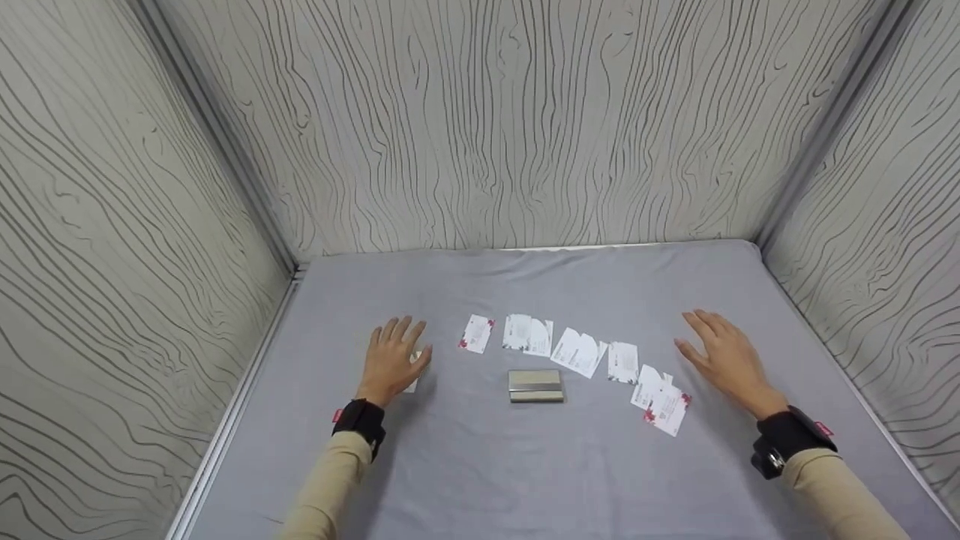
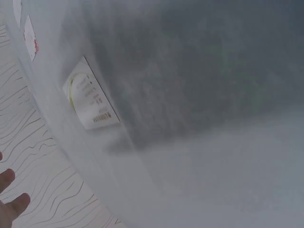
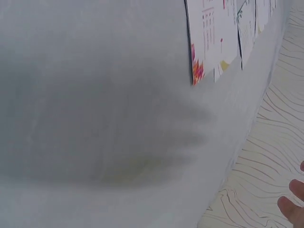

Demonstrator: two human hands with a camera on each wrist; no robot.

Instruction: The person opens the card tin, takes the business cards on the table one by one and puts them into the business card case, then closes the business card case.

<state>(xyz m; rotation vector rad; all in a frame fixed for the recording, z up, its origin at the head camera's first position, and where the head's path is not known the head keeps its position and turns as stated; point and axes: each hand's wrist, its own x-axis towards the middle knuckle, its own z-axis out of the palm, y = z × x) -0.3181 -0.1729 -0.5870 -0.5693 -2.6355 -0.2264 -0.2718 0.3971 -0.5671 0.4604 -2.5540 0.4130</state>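
A grey cloth is spread flat, with soft wrinkles, and its far right corner looks rounded. Behind the far edge stands a back wall, pale, with dark wavy lines like wood grain. A left wall and a right wall carry the same pattern beyond the side edges. At the far left corner rises a grey post, and at the far right corner a second post. A light metallic rail follows the left edge of the cloth.
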